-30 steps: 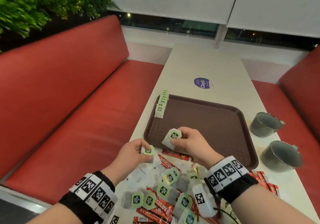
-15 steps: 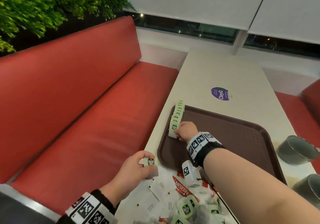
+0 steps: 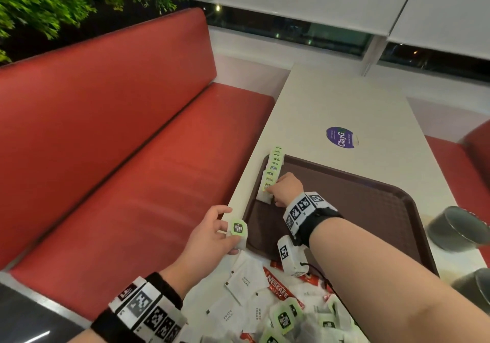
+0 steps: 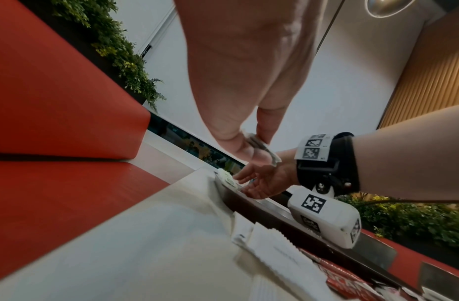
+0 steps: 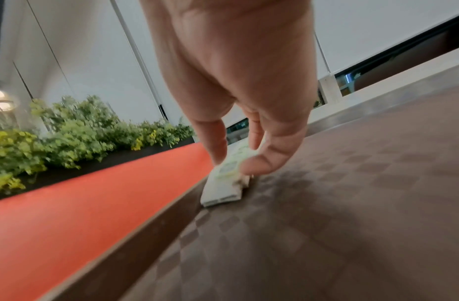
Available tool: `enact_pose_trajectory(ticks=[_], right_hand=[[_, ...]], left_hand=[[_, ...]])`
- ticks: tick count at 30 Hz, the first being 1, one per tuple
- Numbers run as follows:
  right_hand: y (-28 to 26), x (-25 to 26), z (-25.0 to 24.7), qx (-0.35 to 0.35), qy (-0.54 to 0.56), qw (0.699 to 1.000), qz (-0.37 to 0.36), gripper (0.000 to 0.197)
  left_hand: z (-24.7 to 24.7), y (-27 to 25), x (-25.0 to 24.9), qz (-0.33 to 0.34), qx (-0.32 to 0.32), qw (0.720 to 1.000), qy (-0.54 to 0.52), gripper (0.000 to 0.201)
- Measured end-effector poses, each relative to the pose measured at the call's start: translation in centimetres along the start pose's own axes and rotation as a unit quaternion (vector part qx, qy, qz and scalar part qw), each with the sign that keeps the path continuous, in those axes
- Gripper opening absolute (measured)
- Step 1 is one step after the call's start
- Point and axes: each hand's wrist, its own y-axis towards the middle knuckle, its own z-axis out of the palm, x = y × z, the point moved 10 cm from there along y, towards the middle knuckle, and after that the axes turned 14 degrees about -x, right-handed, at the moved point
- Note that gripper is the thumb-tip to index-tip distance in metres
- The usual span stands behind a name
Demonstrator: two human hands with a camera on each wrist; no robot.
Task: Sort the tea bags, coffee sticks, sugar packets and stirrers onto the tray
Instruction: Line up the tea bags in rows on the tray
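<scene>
Your right hand (image 3: 287, 187) sets a tea bag (image 3: 265, 196) at the near end of the row (image 3: 273, 169) along the tray (image 3: 371, 210) edge — fingers pinching it; your left hand (image 3: 212, 232) pinches the next tea bag (image 3: 238, 230) ready over the bench (image 3: 344, 103).

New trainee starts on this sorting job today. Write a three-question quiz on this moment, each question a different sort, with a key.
1. True or false: the left hand holds a tea bag.
2. Where is the right hand working?
A. At the cups
B. At the near end of the tea bag row on the tray
C. In the loose pile
3. Fill in: the sugar packets lie on the table, not yet on the ____.

Key: 1 true; 2 B; 3 tray.
</scene>
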Motion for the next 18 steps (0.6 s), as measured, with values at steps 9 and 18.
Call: enact_pose_trajectory(ticks=[9,18], right_hand=[[-14.0,2.0,-1.3,0.228,0.210,0.946,-0.099,0.012],[-10.6,-0.3,-2.9,0.096,0.259,0.960,-0.039,0.010]], left_hand=[[0.7,0.2,-2.0,0.032,-0.014,0.998,-0.053,0.049],[1.0,-0.4,-1.9,0.044,-0.016,0.999,-0.011,0.042]])
